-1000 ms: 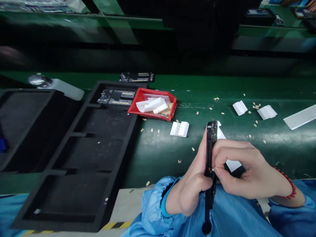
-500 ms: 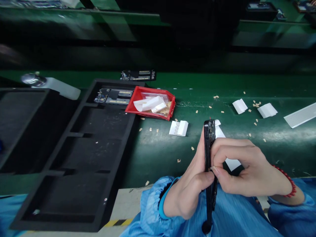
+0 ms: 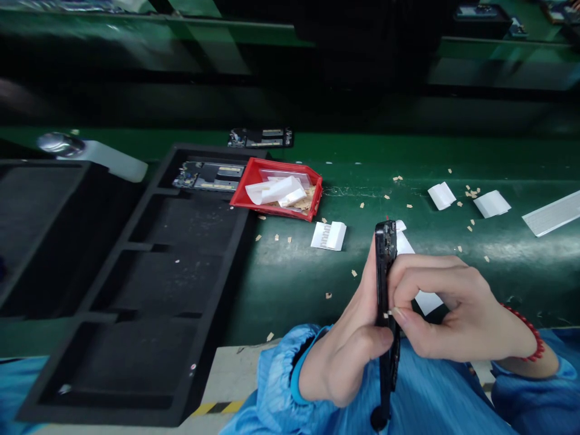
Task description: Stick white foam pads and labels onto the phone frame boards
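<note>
I hold a black phone frame (image 3: 385,266) edge-on and upright over the green belt's near edge. My left hand (image 3: 348,350) grips its left side, in a blue sleeve. My right hand (image 3: 448,311), with a red bead bracelet at the wrist, pinches the frame's right edge with thumb and forefinger; a tiny pale piece sits at the fingertips against the edge. A white paper strip (image 3: 426,299) lies on the belt just behind my right hand, partly hidden by it.
A black foam tray (image 3: 136,284) with several compartments lies at left; its far slot holds a phone board (image 3: 206,176). A red bin (image 3: 276,192) holds white strips. White paper pieces (image 3: 329,235) and small tan scraps dot the green belt (image 3: 498,266). Another board (image 3: 260,138) lies further back.
Both hands and the phone frame stay almost where they were; the view has shifted slightly. A small pale piece now shows at my right fingertips on the frame's edge.
</note>
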The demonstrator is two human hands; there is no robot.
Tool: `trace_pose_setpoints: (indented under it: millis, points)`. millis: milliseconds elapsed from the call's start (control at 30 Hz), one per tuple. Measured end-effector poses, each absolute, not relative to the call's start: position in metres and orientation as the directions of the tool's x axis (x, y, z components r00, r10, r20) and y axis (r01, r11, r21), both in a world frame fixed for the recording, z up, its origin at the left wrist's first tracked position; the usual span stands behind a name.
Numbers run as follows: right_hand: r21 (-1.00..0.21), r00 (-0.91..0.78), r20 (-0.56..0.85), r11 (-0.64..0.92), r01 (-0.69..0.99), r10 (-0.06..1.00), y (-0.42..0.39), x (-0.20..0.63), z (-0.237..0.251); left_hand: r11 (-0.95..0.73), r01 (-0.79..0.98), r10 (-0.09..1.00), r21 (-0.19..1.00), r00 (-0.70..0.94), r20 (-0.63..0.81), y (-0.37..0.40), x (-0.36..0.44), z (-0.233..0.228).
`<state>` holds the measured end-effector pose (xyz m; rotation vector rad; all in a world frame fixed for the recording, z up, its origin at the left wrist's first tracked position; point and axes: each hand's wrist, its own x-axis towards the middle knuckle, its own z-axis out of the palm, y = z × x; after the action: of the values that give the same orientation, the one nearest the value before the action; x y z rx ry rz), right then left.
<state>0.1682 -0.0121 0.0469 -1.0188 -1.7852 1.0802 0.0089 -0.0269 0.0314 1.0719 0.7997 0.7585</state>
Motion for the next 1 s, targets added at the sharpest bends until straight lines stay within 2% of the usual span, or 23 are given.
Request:
trace_pose_setpoints:
  millis: [200,467,833,1000]
  points:
    - [-0.931,-0.372,0.210,0.301,0.206,0.904,-0.013,0.170,0.046,0.324,-0.161,0.817,0.932,0.545,-0.190,-0.026,0.007,0.032]
    - [-0.920,-0.373,0.224,0.322,0.224,0.900,-0.012,0.168,0.047,0.378,-0.317,0.737,0.870,0.672,-0.075,-0.015,0.003,0.025]
    - [-0.900,-0.366,0.221,0.333,0.280,0.904,-0.013,0.169,0.047,0.378,-0.360,0.793,0.853,0.601,-0.098,-0.021,0.004,0.018]
    - [-0.836,-0.308,0.281,0.390,0.386,0.909,-0.015,0.171,0.042,0.395,-0.411,0.815,0.822,0.569,-0.107,-0.020,0.006,0.008]
